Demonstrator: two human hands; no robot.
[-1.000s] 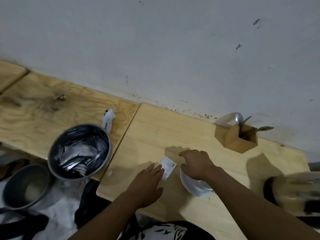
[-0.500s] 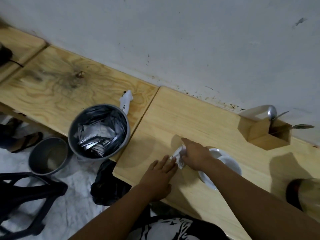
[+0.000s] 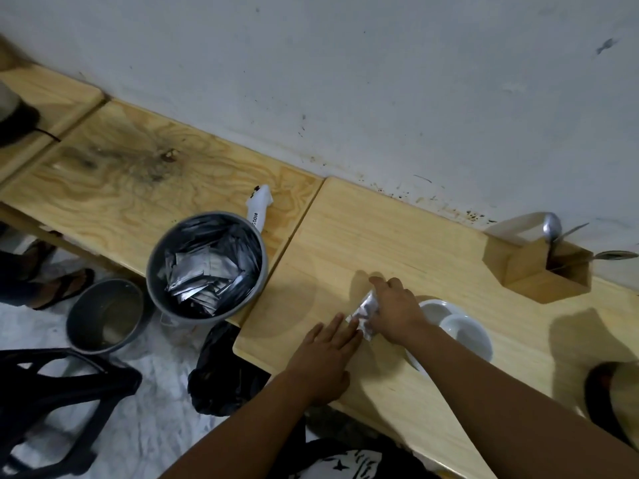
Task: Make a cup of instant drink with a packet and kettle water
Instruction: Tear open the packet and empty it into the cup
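Note:
A small silvery packet (image 3: 363,311) lies crumpled on the wooden table (image 3: 397,236), held in the fingers of my right hand (image 3: 394,311). My left hand (image 3: 325,350) lies flat with fingers apart, its fingertips touching the packet's near edge. Just right of my right hand stands a white cup on a white saucer (image 3: 458,331), partly hidden by my wrist. A dark rounded vessel (image 3: 613,397), perhaps the kettle, is cut off at the right edge.
A grey pot (image 3: 207,266) with a white handle holds several silvery packets at the table's left corner. A wooden holder (image 3: 546,271) with spoons stands by the wall. A smaller grey bucket (image 3: 105,314), a black bag (image 3: 224,371) and a black stool lie on the floor.
The view has swung right and down. My right hand has closed on the packet and crumpled it; my left hand stays flat beside it. The cup and saucer have come into view.

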